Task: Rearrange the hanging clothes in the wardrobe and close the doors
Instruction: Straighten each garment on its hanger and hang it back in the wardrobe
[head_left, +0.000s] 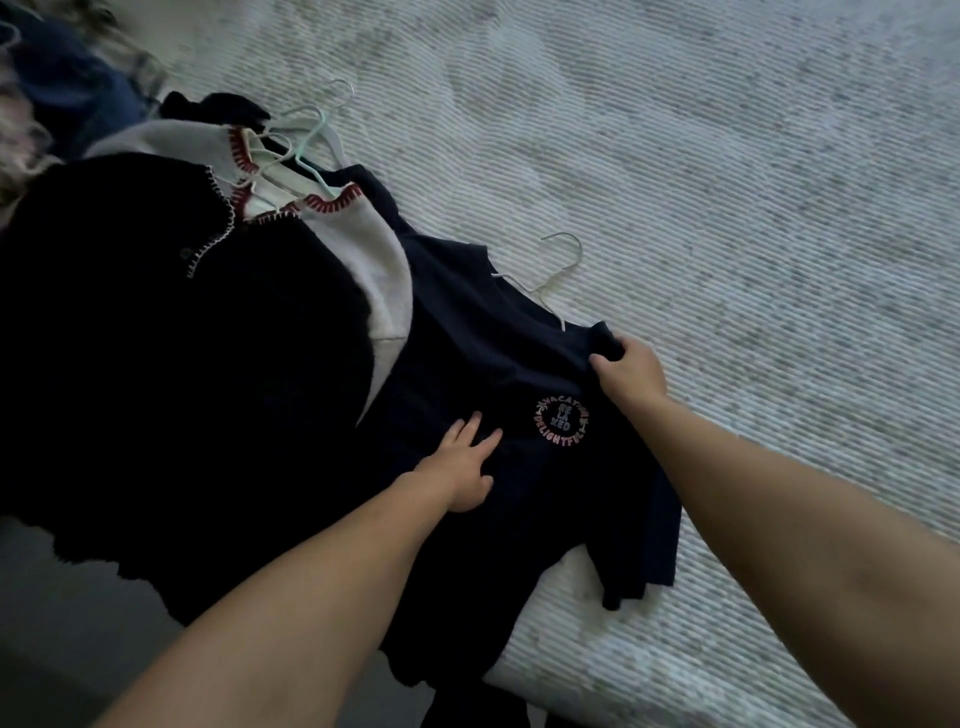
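Navy cotton t-shirt with round pink print (519, 374) lies on bed with pale ribbed cover (727, 208), on white wire hanger (550, 283). Right hand (631, 376) pinches its shoulder; left hand (465, 467) spread flat on chest.

Risk: pulling shoulder alone may slip shirt off hanger.

Black cardigan (156, 338), grey top (374, 260) overlap alongside. Room dim; wardrobe not visible.

Hands (631, 376) on navy T-shirt (467, 338) — bedspread (727, 182)
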